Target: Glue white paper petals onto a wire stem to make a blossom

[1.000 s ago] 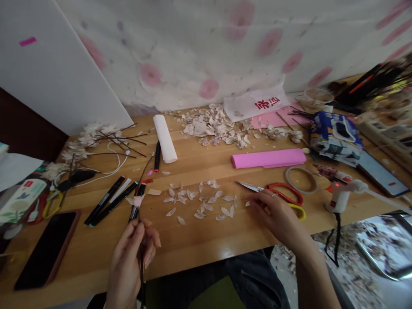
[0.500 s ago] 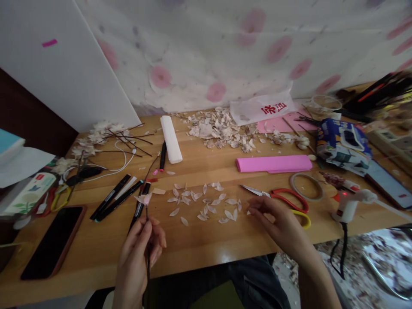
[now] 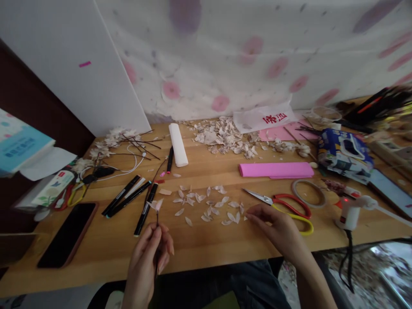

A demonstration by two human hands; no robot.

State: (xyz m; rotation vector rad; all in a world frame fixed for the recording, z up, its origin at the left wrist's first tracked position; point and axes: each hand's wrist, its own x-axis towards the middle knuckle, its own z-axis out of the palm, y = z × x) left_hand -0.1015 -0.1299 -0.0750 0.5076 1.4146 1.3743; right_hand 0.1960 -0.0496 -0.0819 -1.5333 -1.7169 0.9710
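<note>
My left hand [image 3: 146, 262] is shut on a thin dark twig [image 3: 157, 221], held upright, with a pale pink paper petal [image 3: 156, 205] at its tip. A black marker [image 3: 145, 216] lies just beyond the petal on the wooden table [image 3: 96, 253]. My right hand [image 3: 273, 231] rests low over the table, thumb and fingertips close together beside a scattered group of small pale petals [image 3: 207, 205]. One petal [image 3: 245, 218] sits at those fingertips, and I cannot tell whether it is pinched. Red-and-yellow-handled scissors [image 3: 277, 206] lie just beyond that hand.
A heap of pale petal scraps [image 3: 222, 139] lies at the back, near a white paper roll [image 3: 178, 144] and folded pink crepe paper [image 3: 276, 170]. A glue gun [image 3: 349, 212] stands at right. A black phone [image 3: 67, 234] and a bundle of twigs [image 3: 135, 146] lie at left.
The view has swung, so the table contents drift rightward and the wall shows more. Both hands keep nearly the same pose, the left holding the petal-tipped twig upright.
</note>
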